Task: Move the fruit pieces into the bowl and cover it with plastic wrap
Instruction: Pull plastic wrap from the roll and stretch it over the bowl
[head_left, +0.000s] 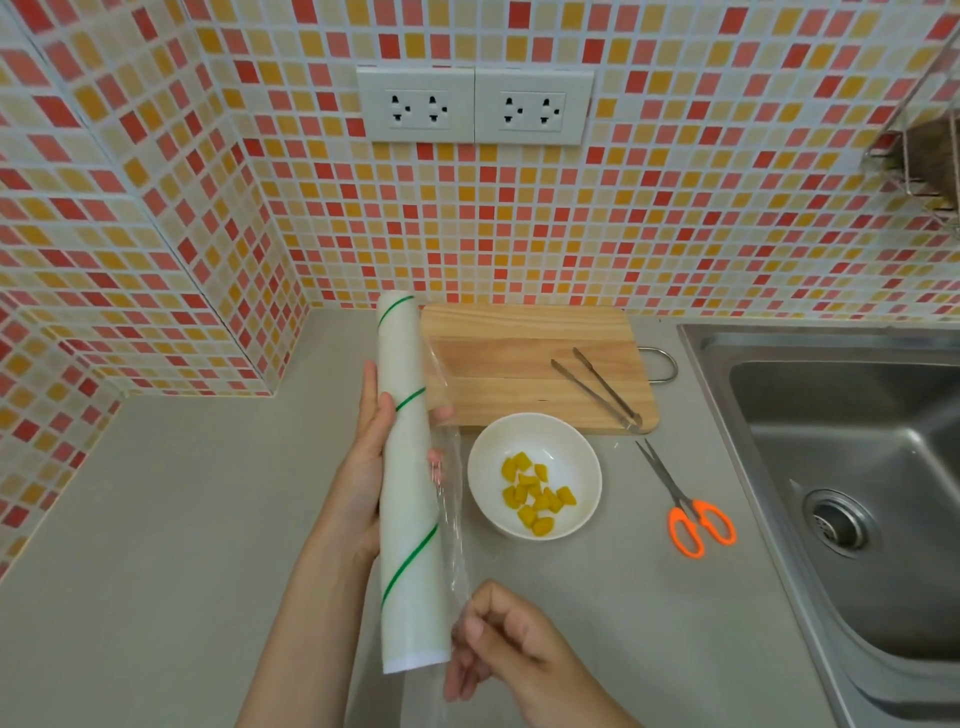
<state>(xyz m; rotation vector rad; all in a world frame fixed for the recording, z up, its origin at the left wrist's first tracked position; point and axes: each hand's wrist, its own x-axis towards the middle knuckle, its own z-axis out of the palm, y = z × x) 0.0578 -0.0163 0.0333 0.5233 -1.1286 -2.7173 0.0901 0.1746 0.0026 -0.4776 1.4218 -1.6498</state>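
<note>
**Unrolling the wrap beside a filled bowl**

Holding the roll of plastic wrap (408, 483) lengthwise above the grey counter (182, 519), the left hand (366, 452) is wrapped around its middle, fingers curled behind and showing through the film.

- Right hand (511, 649): fingertips pinched on the loose clear edge of the film (454, 519) near the roll's near end.
- White bowl (535, 475): on the counter just right of the roll, holding the yellow fruit pieces (535, 496).
- Wooden cutting board (530, 364): behind the bowl, against the tiled wall (675, 208).
- Metal tongs (597, 387): lying on the board's right part.
- Orange-handled scissors (685, 501): flat on the counter, between bowl and sink (857, 467).
- Two double sockets (475, 106): on the wall above the board.
</note>
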